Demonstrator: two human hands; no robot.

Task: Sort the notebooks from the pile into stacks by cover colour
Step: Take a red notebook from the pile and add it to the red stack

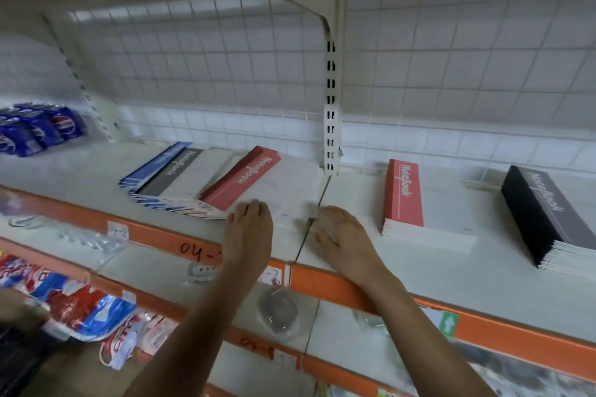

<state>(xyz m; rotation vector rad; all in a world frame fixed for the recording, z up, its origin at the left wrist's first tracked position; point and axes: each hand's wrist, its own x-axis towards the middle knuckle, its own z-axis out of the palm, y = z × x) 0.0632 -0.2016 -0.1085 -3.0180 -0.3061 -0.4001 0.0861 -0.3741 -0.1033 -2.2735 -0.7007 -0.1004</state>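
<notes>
Lowest and nearest, red, white and blue packets (80, 309) lie on a lower shelf; above them runs the orange front edge of the shelf (80, 171) that carries the notebooks; both forearms reach up over that edge. The left hand (248, 222) lies palm down, fingers fairly straight and unclenched, its fingertips resting on the near edge of the red-banded notebook (245, 174) that tops the pile (167, 200); the right hand (342, 235) is also flat and released, fingers stretched to that notebook's near right corner, though blur hides whether they touch it. The pile sits left of the shelf seam, fanned out, with grey-banded and blue-banded covers showing beneath the top one; right of the seam lies the red stack (403, 193), squared up; further right, well apart, the black stack (541, 209). At the far left stand blue cola packs (38, 129); behind everything, a white wire grid (225, 58).
</notes>
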